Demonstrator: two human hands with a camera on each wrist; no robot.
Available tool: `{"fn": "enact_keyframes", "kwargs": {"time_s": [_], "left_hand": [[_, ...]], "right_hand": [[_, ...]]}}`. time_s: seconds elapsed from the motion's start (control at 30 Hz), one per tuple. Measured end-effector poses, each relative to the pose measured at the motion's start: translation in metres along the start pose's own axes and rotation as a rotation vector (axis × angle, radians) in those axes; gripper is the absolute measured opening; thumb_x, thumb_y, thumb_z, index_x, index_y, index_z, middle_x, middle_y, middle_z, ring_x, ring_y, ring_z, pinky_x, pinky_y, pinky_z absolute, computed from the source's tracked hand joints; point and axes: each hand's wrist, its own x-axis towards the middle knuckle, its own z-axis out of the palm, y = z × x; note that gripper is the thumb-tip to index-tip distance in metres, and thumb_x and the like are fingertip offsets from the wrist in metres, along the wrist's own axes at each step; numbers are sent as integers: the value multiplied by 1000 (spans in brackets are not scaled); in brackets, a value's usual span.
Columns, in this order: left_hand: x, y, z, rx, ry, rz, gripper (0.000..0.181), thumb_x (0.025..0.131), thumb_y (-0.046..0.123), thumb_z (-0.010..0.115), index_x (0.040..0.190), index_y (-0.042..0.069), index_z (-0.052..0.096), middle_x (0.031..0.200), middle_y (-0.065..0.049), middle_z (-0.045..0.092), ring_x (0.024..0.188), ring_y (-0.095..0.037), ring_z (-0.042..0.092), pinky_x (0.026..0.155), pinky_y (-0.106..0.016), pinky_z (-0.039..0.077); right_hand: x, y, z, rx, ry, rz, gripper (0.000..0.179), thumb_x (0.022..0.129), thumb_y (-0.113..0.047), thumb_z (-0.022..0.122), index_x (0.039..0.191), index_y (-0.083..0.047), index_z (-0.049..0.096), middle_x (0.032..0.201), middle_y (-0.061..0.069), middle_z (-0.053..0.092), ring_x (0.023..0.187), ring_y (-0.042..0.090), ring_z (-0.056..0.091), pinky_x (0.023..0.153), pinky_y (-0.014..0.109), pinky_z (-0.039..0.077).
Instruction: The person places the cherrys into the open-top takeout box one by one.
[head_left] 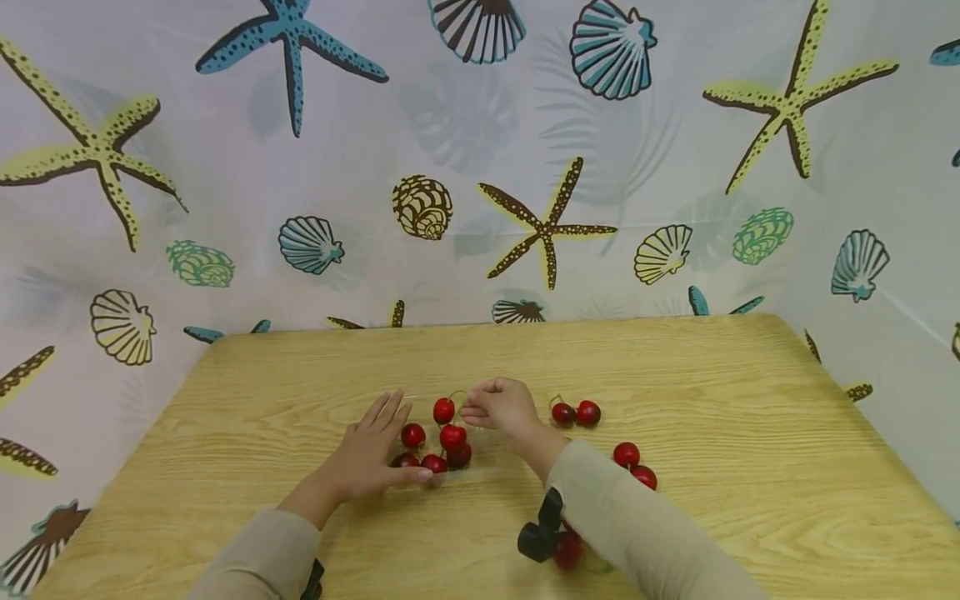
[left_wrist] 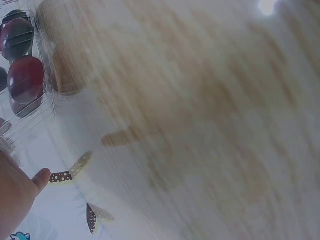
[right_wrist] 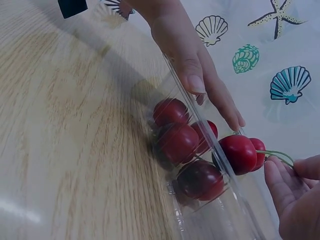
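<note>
A clear plastic box [right_wrist: 243, 201] sits on the table with several red cherries [right_wrist: 179, 143] inside; they also show through its wall in the left wrist view. My left hand [head_left: 363, 457] rests against the box's left end, fingers straight along the far side and thumb at the near side. Over the box, my right hand [head_left: 502, 410] pinches a thin green stem [right_wrist: 277, 152] between thumb and fingers. From that stem hangs a pair of bright red cherries [right_wrist: 239, 154], at the level of the box's rim.
Right of the box lies a pair of cherries [head_left: 576, 414], with another pair [head_left: 634, 467] nearer. A further cherry [head_left: 567, 552] is partly hidden by the right sleeve and a black wrist device [head_left: 538, 540]. A shell-patterned cloth [head_left: 450, 125] hangs behind the wooden table [head_left: 712, 375].
</note>
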Motion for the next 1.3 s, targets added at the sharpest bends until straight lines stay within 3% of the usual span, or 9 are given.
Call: {"fn": "enact_keyframes", "kwargs": {"time_s": [0.17, 0.67, 1.3], "left_hand": [[1, -1, 0, 1, 5, 4, 97, 71, 64, 50, 138, 3, 16, 144, -10, 2, 129, -28, -1, 87, -64, 16], [-1, -1, 4, 11, 10, 7, 98, 70, 66, 50, 138, 2, 17, 144, -10, 3, 129, -29, 0, 87, -64, 17], [0, 1, 0, -4, 1, -15, 99, 70, 67, 49, 138, 4, 16, 144, -10, 1, 129, -29, -2, 88, -64, 14]], "right_hand": [[3, 3, 4, -12, 10, 16, 13, 85, 3, 51, 93, 12, 53, 88, 28, 59, 63, 16, 61, 64, 30, 49], [8, 13, 13, -147, 36, 40, 8, 85, 2, 49, 87, 8, 55, 77, 16, 61, 64, 19, 62, 59, 28, 50], [7, 11, 17, -218, 12, 28, 11, 86, 3, 46, 82, 9, 55, 75, 17, 60, 64, 23, 62, 59, 30, 50]]}}
